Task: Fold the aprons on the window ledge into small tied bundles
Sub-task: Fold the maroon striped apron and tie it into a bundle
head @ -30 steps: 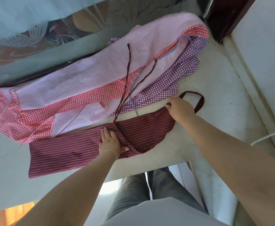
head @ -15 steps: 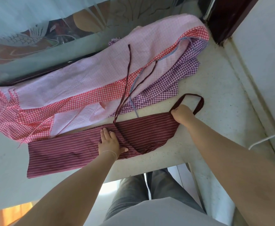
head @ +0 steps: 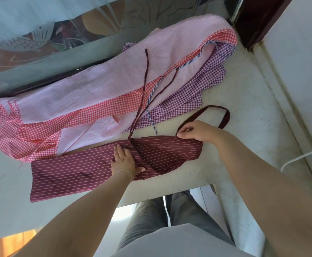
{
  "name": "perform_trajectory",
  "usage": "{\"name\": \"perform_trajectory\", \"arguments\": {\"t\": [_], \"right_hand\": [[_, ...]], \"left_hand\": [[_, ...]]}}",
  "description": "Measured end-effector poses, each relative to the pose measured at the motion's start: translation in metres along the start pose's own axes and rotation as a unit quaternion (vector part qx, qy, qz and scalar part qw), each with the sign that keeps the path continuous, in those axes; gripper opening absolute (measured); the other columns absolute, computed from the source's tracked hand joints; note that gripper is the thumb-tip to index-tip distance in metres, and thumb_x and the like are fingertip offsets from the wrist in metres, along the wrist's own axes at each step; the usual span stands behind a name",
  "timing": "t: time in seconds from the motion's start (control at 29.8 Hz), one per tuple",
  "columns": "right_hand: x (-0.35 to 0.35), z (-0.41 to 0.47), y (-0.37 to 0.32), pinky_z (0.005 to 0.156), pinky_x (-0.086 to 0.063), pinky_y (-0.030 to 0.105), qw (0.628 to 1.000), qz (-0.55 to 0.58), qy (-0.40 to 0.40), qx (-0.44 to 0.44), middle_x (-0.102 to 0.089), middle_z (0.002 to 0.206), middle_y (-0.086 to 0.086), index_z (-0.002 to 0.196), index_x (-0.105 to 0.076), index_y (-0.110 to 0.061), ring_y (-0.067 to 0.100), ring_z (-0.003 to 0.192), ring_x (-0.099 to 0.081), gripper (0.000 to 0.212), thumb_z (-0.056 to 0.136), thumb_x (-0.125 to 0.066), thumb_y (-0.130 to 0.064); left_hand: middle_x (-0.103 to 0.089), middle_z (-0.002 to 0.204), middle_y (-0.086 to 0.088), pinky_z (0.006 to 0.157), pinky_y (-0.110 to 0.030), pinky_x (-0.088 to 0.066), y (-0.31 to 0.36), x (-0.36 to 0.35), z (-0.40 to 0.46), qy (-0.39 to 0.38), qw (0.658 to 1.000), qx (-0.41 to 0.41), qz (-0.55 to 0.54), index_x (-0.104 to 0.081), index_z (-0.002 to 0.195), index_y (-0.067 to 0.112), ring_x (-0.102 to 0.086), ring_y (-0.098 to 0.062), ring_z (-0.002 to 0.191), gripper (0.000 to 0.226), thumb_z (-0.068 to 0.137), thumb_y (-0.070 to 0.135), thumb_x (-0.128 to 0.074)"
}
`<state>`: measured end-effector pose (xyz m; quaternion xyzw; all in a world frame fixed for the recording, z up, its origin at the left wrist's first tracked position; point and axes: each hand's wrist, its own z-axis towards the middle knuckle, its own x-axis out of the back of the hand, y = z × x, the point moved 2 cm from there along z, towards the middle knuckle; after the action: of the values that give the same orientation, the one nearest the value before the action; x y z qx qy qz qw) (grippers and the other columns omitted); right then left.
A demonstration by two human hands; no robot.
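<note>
Head view: maroon striped apron (head: 81, 169) lay on window ledge (head: 235, 101), long axis lower left to center right. Left hand (head: 124, 161) pressed flat mid-apron; right hand (head: 200, 131) pinched its top edge by neck loop (head: 225, 115). 2 ties (head: 145, 84) ran up-frame over pink apron pile (head: 114, 84).

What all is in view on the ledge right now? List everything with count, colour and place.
striped apron: 1, maroon with thin white stripes, near edge of ledge, folded lengthwise
neck loop: 1, maroon, right end of striped apron
tie straps: 2, maroon, trailing over the pile
apron pile: pink, red and purple checks, along the window
ledge: 1, pale speckled
cable: 1, white, far right
left hand: flat on striped apron
right hand: pinching the apron's top edge
</note>
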<state>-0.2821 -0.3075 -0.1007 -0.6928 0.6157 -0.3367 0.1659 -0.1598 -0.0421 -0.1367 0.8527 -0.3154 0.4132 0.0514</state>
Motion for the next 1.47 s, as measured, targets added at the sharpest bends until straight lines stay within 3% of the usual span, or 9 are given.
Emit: {"name": "perform_trajectory", "arguments": {"t": [0.23, 0.4, 0.47, 0.6, 0.77, 1.01, 1.14, 1.34, 1.47], "right_hand": [[0.024, -0.01, -0.005, 0.073, -0.049, 0.026, 0.994, -0.103, 0.022, -0.03, -0.068, 0.086, -0.002, 0.086, -0.071, -0.019, 0.012, 0.079, -0.062, 0.036, 0.087, -0.06, -0.053], [0.039, -0.012, 0.02, 0.065, -0.046, 0.036, 0.925, -0.06, 0.374, -0.039, -0.062, 0.084, 0.014, 0.085, -0.062, -0.005, 0.023, 0.069, -0.057, 0.045, 0.099, -0.044, -0.043], [0.035, -0.013, 0.034, 0.068, -0.045, 0.035, 0.894, -0.031, 0.441, -0.065, -0.055, 0.114, 0.012, 0.11, -0.058, -0.009, 0.02, 0.076, -0.054, 0.029, 0.099, -0.048, -0.033], [0.018, -0.012, 0.067, 0.075, -0.049, 0.038, 0.9, 0.069, 0.398, -0.165, -0.024, 0.144, 0.015, 0.147, -0.02, -0.013, 0.027, 0.09, -0.053, 0.067, 0.092, -0.058, -0.019], [0.022, -0.024, 0.086, 0.068, -0.042, 0.033, 0.898, 0.086, 0.401, -0.161, -0.056, 0.096, 0.009, 0.109, -0.051, -0.01, 0.026, 0.082, -0.055, 0.019, 0.093, -0.044, -0.016], [0.097, -0.064, 0.092, 0.04, -0.03, 0.019, 0.596, 0.625, 0.502, -0.05, -0.046, 0.055, 0.001, 0.079, -0.046, -0.015, 0.011, 0.037, -0.037, 0.014, 0.087, -0.041, -0.004], [0.106, -0.075, 0.073, 0.079, -0.055, 0.025, 0.65, 0.594, 0.471, 0.055, -0.058, 0.113, 0.003, 0.13, -0.038, -0.021, 0.015, 0.093, -0.064, 0.046, 0.09, -0.057, -0.012], [0.025, -0.054, 0.089, 0.089, -0.042, 0.027, 0.642, 0.56, 0.483, -0.203, -0.043, 0.138, 0.015, 0.146, -0.021, -0.004, 0.024, 0.113, -0.053, 0.062, 0.094, -0.053, -0.017], [-0.037, -0.05, 0.075, 0.095, -0.043, 0.036, 0.697, 0.483, 0.453, -0.274, -0.043, 0.14, 0.019, 0.141, -0.033, 0.003, 0.032, 0.123, -0.049, 0.061, 0.095, -0.055, -0.032]], "left_hand": [[0.009, 0.157, -0.022, 0.113, -0.046, -0.031, 0.0, -0.001, 0.0, 0.004, 1.0, 0.0, -0.004, -0.012, 0.144, 0.002, 0.008, -0.035, 0.146, 0.107, 0.075, 0.068, -0.06], [0.008, 0.157, -0.022, 0.113, -0.047, -0.03, 0.0, -0.001, 0.001, 0.008, 1.0, -0.001, -0.006, -0.013, 0.143, 0.002, 0.007, -0.035, 0.146, 0.106, 0.075, 0.068, -0.06], [0.008, 0.157, -0.023, 0.113, -0.046, -0.031, 0.001, -0.001, 0.001, 0.008, 1.0, -0.001, -0.002, -0.014, 0.143, 0.002, 0.007, -0.035, 0.146, 0.106, 0.074, 0.068, -0.06], [0.007, 0.157, -0.022, 0.111, -0.045, -0.035, 0.001, 0.001, 0.0, 0.01, 1.0, 0.001, 0.004, -0.014, 0.143, 0.003, 0.006, -0.035, 0.146, 0.106, 0.074, 0.068, -0.06], [0.006, 0.158, -0.02, 0.113, -0.045, -0.032, 0.003, 0.004, -0.001, 0.008, 0.999, 0.009, -0.044, -0.018, 0.14, 0.004, 0.006, -0.034, 0.147, 0.102, 0.072, 0.063, -0.067], [0.008, 0.159, -0.016, 0.114, -0.045, -0.027, 0.0, 0.004, -0.007, 0.008, 0.998, 0.007, -0.063, -0.012, 0.144, 0.006, 0.008, -0.031, 0.147, 0.105, 0.074, 0.064, -0.064], [0.006, 0.159, -0.015, 0.115, -0.045, -0.026, 0.0, 0.003, -0.009, 0.017, 0.997, 0.008, -0.079, -0.012, 0.145, 0.006, 0.005, -0.031, 0.147, 0.105, 0.074, 0.064, -0.065], [-0.002, 0.16, -0.01, 0.119, -0.046, -0.013, 0.002, -0.004, -0.019, 0.109, 0.988, -0.015, -0.11, -0.015, 0.149, 0.012, 0.0, -0.031, 0.147, 0.089, 0.085, 0.057, -0.057], [-0.021, 0.158, -0.009, 0.118, -0.049, -0.011, 0.031, -0.006, -0.025, 0.219, 0.959, -0.18, -0.016, -0.029, 0.148, 0.017, -0.009, -0.028, 0.147, 0.052, 0.101, 0.04, -0.031]]}}
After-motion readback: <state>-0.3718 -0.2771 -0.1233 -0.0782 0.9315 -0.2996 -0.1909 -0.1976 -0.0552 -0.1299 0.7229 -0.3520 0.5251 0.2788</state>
